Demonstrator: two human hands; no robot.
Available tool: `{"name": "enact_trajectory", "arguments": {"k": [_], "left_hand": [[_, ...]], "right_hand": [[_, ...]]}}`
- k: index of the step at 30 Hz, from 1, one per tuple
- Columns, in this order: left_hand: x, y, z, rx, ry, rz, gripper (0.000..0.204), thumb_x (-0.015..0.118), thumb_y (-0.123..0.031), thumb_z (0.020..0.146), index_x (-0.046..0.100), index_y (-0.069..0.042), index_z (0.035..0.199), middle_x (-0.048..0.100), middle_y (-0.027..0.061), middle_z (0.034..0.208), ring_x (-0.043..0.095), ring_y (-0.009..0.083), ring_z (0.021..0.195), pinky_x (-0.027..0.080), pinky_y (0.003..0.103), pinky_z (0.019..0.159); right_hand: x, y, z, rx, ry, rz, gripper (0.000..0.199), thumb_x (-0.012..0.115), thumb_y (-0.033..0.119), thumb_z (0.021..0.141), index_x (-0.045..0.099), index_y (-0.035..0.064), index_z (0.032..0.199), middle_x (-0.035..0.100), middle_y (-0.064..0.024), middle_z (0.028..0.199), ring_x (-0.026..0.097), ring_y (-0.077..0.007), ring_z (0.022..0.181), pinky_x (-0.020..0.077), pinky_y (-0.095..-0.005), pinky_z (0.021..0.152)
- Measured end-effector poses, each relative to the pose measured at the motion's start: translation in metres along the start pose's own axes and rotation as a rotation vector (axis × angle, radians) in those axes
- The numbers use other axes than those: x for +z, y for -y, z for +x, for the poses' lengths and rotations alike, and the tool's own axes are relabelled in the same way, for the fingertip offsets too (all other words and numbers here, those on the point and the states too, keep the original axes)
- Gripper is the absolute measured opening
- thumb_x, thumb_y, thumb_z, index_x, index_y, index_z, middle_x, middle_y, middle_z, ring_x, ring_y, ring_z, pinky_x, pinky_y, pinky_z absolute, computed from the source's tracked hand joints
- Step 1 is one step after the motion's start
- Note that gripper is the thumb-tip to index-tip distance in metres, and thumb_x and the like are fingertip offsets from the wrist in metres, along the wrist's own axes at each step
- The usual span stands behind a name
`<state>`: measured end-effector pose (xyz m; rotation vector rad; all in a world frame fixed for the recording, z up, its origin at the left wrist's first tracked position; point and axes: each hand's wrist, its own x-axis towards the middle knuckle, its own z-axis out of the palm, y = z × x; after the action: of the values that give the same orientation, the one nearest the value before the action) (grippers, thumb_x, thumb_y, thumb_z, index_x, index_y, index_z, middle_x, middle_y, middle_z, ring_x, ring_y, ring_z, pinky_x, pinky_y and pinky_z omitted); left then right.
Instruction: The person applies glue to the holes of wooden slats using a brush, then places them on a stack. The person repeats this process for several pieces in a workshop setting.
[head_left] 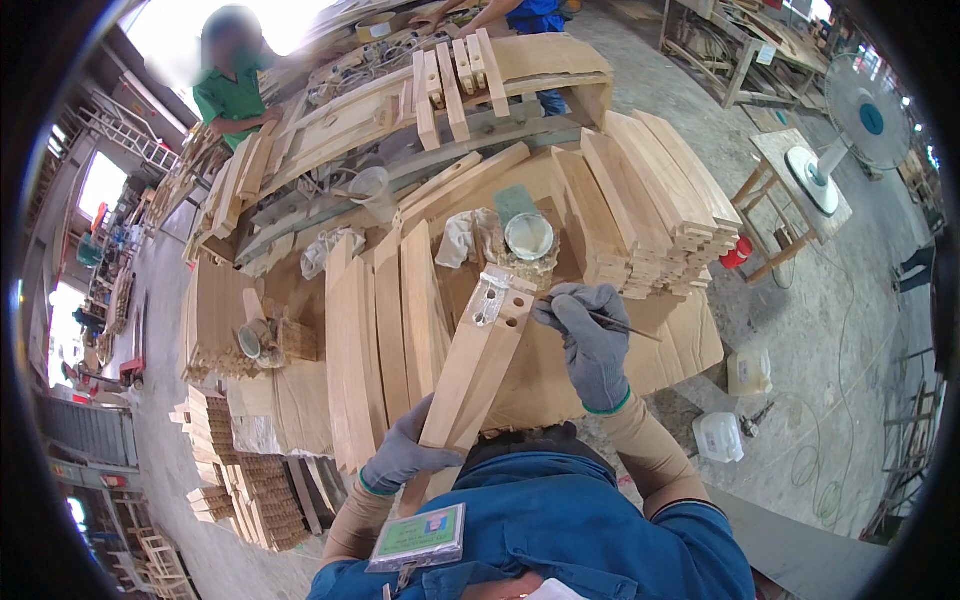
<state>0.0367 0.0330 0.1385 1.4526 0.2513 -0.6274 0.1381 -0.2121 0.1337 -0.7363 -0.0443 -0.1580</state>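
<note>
My left hand [412, 458], in a grey glove, is closed round the lower end of two wooden pieces [478, 362] held side by side and tilted away from me. Their far ends have drilled holes, and a whitish wet-looking smear covers the left one's end. My right hand [592, 335], also gloved, pinches a thin dark stick [625, 327]; its tip is close to the holes at the right piece's end. Just beyond those ends stands a round tub of white paste [528, 237], its outside crusted. Crumpled white cloth [457, 240] lies left of the tub.
Long wooden pieces [352, 350] lie left of my work, and a tall stack [650, 190] stands at the right. A second small cup [257, 338] sits far left. Across the bench a person in green [232, 85] works. A fan [868, 115] stands on a stool at right.
</note>
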Motion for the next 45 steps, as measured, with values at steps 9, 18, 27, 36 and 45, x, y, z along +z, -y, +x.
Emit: {"name": "enact_trajectory", "arguments": {"k": [9,18,27,36,45], "left_hand": [[0.004,-0.003,-0.002,0.029,0.016,-0.018,0.096,0.083,-0.003,0.055,0.035,0.0,0.139,0.053,0.009,0.126,0.05,0.0174,0.115,0.04,0.03,0.098],[0.0,-0.002,0.002,0.016,0.046,-0.001,0.093,0.082,-0.003,0.057,0.037,-0.001,0.138,0.055,0.0084,0.123,0.053,0.0166,0.111,0.043,0.029,0.093],[-0.011,0.001,0.003,-0.062,-0.093,-0.026,0.086,0.081,0.001,0.058,0.04,-0.001,0.135,0.057,0.0072,0.12,0.055,0.0152,0.107,0.047,0.029,0.09],[-0.045,0.016,0.014,0.012,-0.133,-0.07,0.088,0.081,0.003,0.056,0.04,-0.001,0.133,0.056,0.007,0.12,0.054,0.017,0.11,0.044,0.031,0.095],[-0.046,0.001,0.025,-0.017,-0.196,-0.058,0.086,0.081,0.005,0.055,0.042,-0.001,0.131,0.056,0.0071,0.12,0.054,0.0176,0.11,0.045,0.032,0.094]], "right_hand": [[-0.006,-0.002,-0.008,-0.165,0.175,-0.177,0.012,0.056,-0.01,0.082,0.051,-0.0009,0.088,0.059,-0.0165,0.101,0.062,-0.0249,0.093,0.0531,-0.0383,0.087],[-0.008,-0.008,0.007,-0.097,0.118,-0.055,0.01,0.058,-0.009,0.081,0.054,-0.0018,0.087,0.061,-0.015,0.1,0.062,-0.0224,0.093,0.0521,-0.0348,0.087],[-0.065,-0.039,0.081,-0.014,-0.105,-0.422,0.008,0.062,0.0,0.083,0.058,-0.0003,0.089,0.063,-0.0107,0.091,0.063,-0.0176,0.078,0.0538,-0.0294,0.076],[-0.119,-0.094,0.146,-0.131,0.007,-0.995,0.011,0.069,0.011,0.077,0.06,0.0039,0.08,0.063,-0.0052,0.071,0.059,-0.0119,0.065,0.0468,-0.0279,0.061],[-0.122,-0.118,0.139,-0.104,-0.1,-0.662,0.009,0.068,0.007,0.08,0.06,0.0027,0.079,0.064,-0.0065,0.076,0.061,-0.0134,0.069,0.0503,-0.0264,0.064]]}}
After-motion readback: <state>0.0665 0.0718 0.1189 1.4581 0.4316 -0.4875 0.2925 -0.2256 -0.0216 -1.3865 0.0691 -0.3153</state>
